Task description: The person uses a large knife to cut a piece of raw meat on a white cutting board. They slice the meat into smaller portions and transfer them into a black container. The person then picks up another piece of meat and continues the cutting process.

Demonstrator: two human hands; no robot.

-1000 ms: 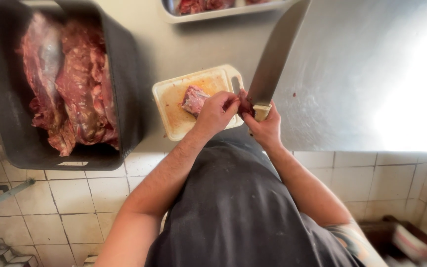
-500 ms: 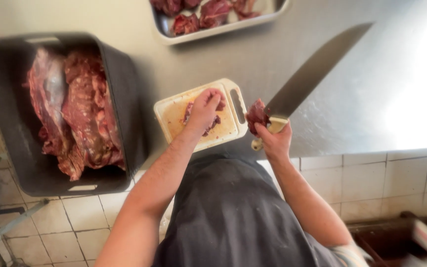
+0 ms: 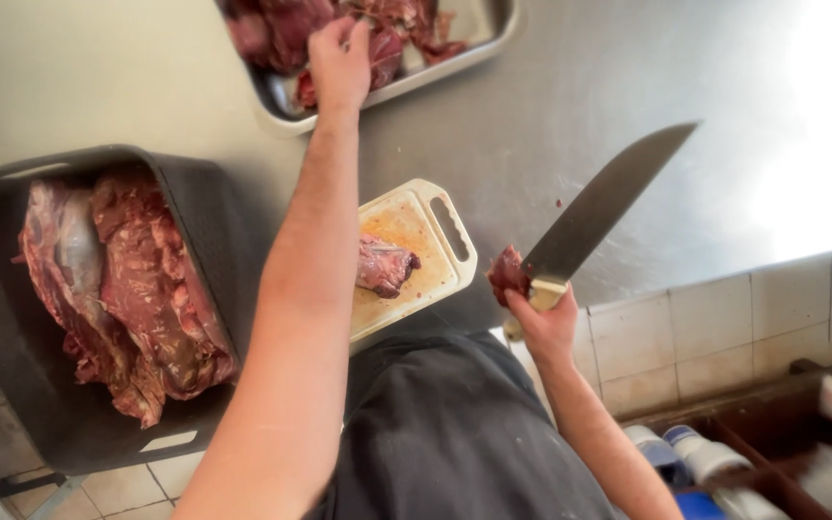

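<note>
L hand [image 3: 341,60] reached out to far edge of steel worktop [image 3: 551,106], over metal tray [image 3: 479,43] of red meat pieces [image 3: 281,29]; fingers curled down onto the meat, looks like pinching a piece but can't tell for sure, fingertips partly hidden. L forearm runs across the frame over the cutting board [image 3: 416,252]. R hand [image 3: 543,323] at near edge of worktop, just past the edge over the tiled front [image 3: 686,337]; fingers pressed tight around handle of big knife [image 3: 604,207], blade tilted up and away twd far right, off the surface. Small dark red meat scrap [image 3: 507,273] sits at R hand's thumb side, touching the blade base; held w/ the handle or stuck to it, can't tell. Cutting board is cream plastic w/ handle slot, stained, lying at near edge of worktop, betw. the two arms; one meat chunk [image 3: 384,265] on it, partly behind L forearm. Left of board, touching or just beside it: dark grey bin [image 3: 214,217] w/ big slabs of raw meat [image 3: 117,289], fat and membrane showing. Person wears dark apron [image 3: 455,433]. Bottom right, below worktop: dark crate [image 3: 772,424] w/ bottles [image 3: 690,453], blurry.
</note>
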